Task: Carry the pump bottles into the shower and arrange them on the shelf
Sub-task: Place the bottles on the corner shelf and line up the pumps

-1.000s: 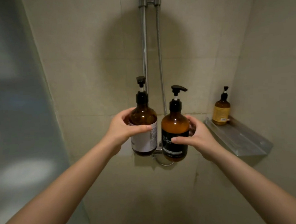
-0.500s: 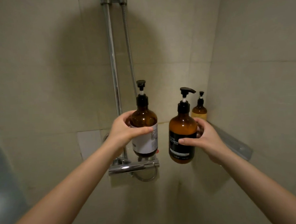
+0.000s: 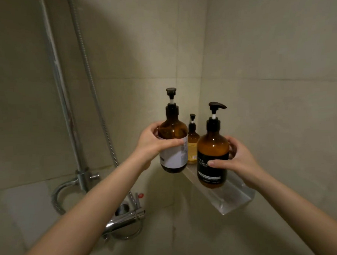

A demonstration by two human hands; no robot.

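My left hand (image 3: 152, 142) grips an amber pump bottle with a white label (image 3: 173, 144), held upright in the air just left of the shelf's near-corner end. My right hand (image 3: 236, 159) holds a second amber pump bottle with a black label (image 3: 213, 154), upright in front of the clear shelf (image 3: 231, 197) on the right wall. A smaller amber bottle with a yellow label (image 3: 193, 145) stands on the shelf in the corner, partly hidden between the two held bottles.
A chrome shower rail (image 3: 61, 94) and hose (image 3: 91, 82) run down the left wall to the mixer tap (image 3: 125, 220) below my left forearm. Beige tiled walls meet in a corner behind the shelf.
The view has swung left-to-right, so the shelf corner now sits centre. Both hands have carried their bottles closer to the shelf, and the black-label bottle is now in front of it.
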